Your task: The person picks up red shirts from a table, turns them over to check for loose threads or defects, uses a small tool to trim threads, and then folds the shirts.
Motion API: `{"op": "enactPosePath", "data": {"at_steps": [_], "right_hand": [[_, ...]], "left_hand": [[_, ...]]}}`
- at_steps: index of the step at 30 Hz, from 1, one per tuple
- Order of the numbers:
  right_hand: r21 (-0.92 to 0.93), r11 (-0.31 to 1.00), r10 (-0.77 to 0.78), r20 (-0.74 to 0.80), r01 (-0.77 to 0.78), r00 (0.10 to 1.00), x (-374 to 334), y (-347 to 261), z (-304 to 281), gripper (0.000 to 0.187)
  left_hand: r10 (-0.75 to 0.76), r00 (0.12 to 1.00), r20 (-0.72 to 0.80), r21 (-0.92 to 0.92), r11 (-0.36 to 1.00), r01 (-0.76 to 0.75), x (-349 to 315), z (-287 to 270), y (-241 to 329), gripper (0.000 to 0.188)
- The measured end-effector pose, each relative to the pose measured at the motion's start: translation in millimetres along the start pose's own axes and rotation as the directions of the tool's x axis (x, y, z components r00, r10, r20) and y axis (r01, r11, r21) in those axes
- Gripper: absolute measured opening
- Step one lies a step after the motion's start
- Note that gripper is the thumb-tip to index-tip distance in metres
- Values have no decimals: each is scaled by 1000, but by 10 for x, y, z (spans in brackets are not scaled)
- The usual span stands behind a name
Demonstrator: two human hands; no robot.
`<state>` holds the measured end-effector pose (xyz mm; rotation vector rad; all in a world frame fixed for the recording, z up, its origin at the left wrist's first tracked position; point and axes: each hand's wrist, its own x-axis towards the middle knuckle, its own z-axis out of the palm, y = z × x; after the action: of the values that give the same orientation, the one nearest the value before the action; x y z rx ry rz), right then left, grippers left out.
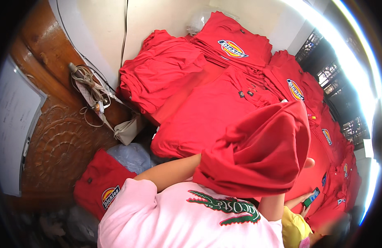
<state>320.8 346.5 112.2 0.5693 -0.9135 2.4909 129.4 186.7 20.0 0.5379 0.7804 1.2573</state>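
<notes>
A crumpled red T-shirt is raised in front of my pink top, bunched and draped over both my arms. My left forearm runs behind its cloth, and my left hand is hidden there. On the cloth's right edge a fingertip of my right hand shows; the rest of that hand is covered, and it appears closed on the cloth. Just beyond lie stacked red T-shirts, some with dark neck labels facing up.
More red shirts with a printed badge are piled behind and along the right. Another person in yellow holds a phone at lower right. At left are a carved wooden panel, coiled cords and a white board.
</notes>
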Motion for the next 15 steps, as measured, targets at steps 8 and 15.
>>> {"op": "enactPosePath", "data": {"at_steps": [8,15], "right_hand": [[-429,772,-5,-742,-469,671,-430,-72,-592,52],[-755,527,-6,-463,-391,886,226,-1289,471,28]], "left_hand": [[-251,861,441,499,867,-3,225,334,1370,44],[-469,817,336,938,242,-247,-297,-50,2454,42]]}}
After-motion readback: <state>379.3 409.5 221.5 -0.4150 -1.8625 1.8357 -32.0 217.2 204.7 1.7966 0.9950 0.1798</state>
